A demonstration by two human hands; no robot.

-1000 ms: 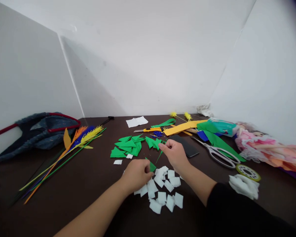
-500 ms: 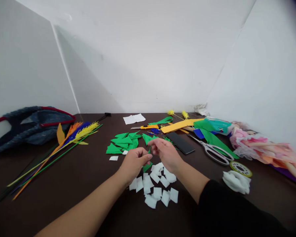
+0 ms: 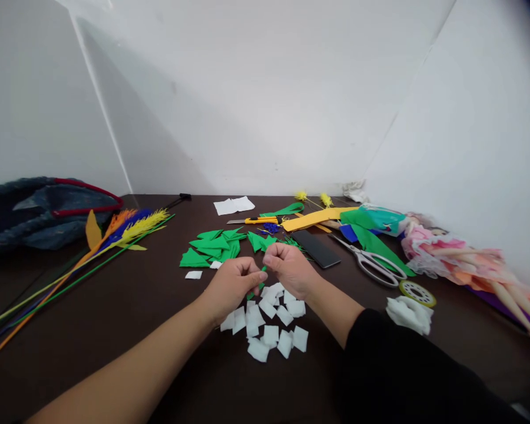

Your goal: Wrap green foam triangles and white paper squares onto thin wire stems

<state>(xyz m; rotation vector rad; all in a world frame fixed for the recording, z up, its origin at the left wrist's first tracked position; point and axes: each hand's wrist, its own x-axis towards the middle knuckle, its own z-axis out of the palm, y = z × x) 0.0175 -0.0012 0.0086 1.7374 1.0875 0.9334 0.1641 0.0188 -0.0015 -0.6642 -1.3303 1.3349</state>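
Over the middle of the dark table, my left hand and my right hand nearly meet, both with pinched fingers. Between their fingertips shows a small green piece, narrow and partly hidden. Just below the hands lie several small white squares, loosely scattered. Beyond my left hand is a pile of cut green pieces, with two white squares near its front edge. More green pieces lie behind my right hand.
Further back are a yellow cutter, a white sheet and a yellow strip. On the right lie a black phone, scissors, a tape roll and dolls. Feathery coloured stems are at the left.
The camera view has shifted slightly, moving everything left and up. My right thumb and fingers have closed into a pinch at the green piece; before, they were looser.
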